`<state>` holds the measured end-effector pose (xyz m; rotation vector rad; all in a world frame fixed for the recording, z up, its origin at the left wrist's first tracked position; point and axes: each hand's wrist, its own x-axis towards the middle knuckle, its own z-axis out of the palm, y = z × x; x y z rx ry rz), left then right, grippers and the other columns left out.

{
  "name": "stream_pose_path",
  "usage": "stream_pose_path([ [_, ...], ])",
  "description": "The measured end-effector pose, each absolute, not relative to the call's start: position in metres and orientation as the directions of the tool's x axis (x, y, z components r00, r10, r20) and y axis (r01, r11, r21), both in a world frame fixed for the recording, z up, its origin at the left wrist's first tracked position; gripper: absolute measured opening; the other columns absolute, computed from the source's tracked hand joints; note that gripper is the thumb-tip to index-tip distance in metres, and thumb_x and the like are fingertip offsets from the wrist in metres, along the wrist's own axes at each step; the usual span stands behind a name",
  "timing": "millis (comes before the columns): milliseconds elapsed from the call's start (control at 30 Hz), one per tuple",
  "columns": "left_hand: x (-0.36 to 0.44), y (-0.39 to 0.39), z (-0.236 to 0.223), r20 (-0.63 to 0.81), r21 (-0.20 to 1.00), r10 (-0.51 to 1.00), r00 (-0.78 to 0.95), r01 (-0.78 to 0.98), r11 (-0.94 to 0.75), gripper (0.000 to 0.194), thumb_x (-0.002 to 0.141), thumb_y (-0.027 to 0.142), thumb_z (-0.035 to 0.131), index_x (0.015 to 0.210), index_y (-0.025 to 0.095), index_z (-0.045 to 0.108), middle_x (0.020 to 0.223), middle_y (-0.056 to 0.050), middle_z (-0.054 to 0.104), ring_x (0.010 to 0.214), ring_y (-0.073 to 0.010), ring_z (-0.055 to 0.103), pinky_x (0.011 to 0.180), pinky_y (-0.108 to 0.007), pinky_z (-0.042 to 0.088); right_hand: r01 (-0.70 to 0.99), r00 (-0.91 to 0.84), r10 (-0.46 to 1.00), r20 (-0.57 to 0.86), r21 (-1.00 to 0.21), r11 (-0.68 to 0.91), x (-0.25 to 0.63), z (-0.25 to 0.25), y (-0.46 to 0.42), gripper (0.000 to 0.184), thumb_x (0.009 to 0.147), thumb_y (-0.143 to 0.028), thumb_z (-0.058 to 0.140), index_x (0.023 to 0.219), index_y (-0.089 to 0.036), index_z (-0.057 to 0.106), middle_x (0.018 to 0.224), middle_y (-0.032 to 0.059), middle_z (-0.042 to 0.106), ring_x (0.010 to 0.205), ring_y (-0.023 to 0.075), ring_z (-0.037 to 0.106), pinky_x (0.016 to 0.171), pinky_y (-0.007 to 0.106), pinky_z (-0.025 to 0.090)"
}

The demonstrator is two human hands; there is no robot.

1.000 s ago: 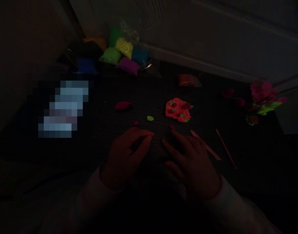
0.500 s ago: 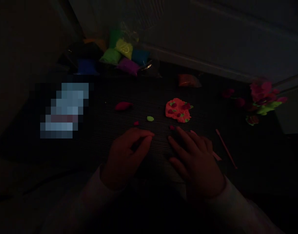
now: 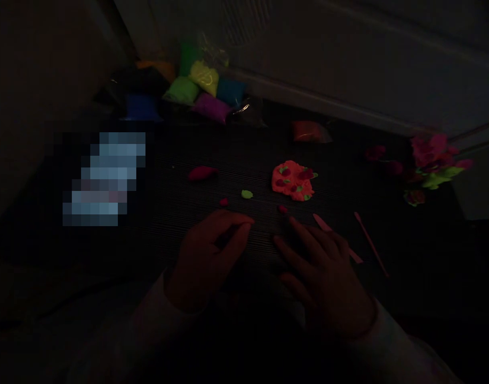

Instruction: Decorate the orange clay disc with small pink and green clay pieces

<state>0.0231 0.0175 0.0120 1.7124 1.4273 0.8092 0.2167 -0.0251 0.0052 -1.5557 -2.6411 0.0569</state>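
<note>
Orange clay point(image 3: 291, 180), soft-looking and lumpy, lies in the middle of the dark table point(image 3: 228, 146), about midway between its far and near edges, with several dark red bits and small green pieces set on it. That much appears done; the work looks partway along, since other pieces lie loose on the tabletop: a larger red lump point(image 3: 203, 173) to the left, a green oval point(image 3: 247, 194), a small red bit point(image 3: 224, 202) beyond the left hand point(image 3: 208, 258), and a second red bit point(image 3: 282, 209). The left hand rests towards the table's near edge, thumb and forefinger tips brought together; whether they pinch anything tiny is too dark to tell. The right hand point(image 3: 326, 274) has its fingers spread and holds nothing visible, its forefinger just beside the second red bit; contact cannot be made out. Under or behind that hand runs a flat pink tool point(image 3: 322, 222), with a thin pink stick point(image 3: 371, 244) nearer the right end. Coloured packets point(image 3: 204, 79) crowd the far left corner, and a pink flower-like cluster point(image 3: 428, 154) sits near the far right corner.
</note>
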Motion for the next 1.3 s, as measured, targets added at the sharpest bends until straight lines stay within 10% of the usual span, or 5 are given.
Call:
stream_pose_path([
  [1300, 0.0227, 0.0177, 0.0103, 0.005, 0.846, 0.985, 0.175, 0.524, -0.097, 0.012, 0.078, 0.024, 0.050, 0.083, 0.023, 0.060, 0.083, 0.004, 0.063, 0.076, -0.0094, 0.058, 0.070, -0.018, 0.044, 0.877, -0.469, 0.883, 0.016, -0.115, 0.467, 0.2140, 0.0064, -0.0270, 0.046, 0.078, -0.044, 0.046, 0.121, -0.026, 0.045, 0.135, 0.0138, 0.033, 0.113, 0.0297, 0.037, 0.085, 0.048, 0.030],
])
